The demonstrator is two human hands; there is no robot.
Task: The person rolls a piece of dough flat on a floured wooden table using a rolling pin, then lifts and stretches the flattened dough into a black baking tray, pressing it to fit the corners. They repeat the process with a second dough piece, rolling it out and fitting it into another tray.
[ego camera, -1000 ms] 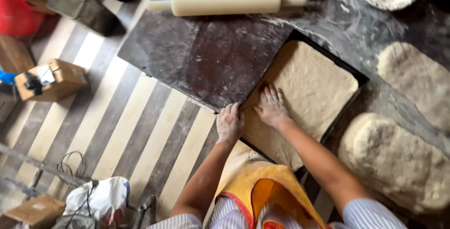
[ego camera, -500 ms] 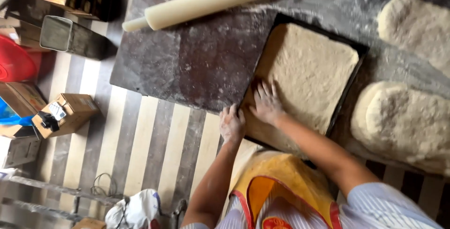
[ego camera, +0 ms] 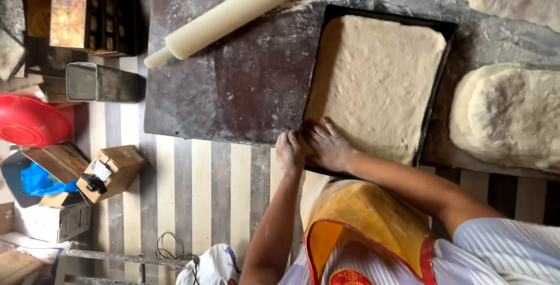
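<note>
A black baking tray (ego camera: 436,90) lies on the dark floured worktop (ego camera: 251,81), filled by a flat rectangular sheet of pale dough (ego camera: 376,84). My right hand (ego camera: 328,144) lies spread on the near left corner of the dough, fingers apart and floury. My left hand (ego camera: 289,153) sits right beside it at the tray's near left corner, fingers curled over the worktop edge. I wear a yellow apron with red trim (ego camera: 367,227) and a striped shirt.
A long pale rolling pin (ego camera: 230,14) lies on the worktop beyond the tray. Rough dough slabs (ego camera: 513,116) lie to the right. On the striped floor (ego camera: 198,192) stand cardboard boxes (ego camera: 111,171), a red basin (ego camera: 32,122) and metal tins (ego camera: 102,82).
The view has shifted and drawn closer. Both hands stay at the tray's near left corner, the right hand still spread on the dough.
</note>
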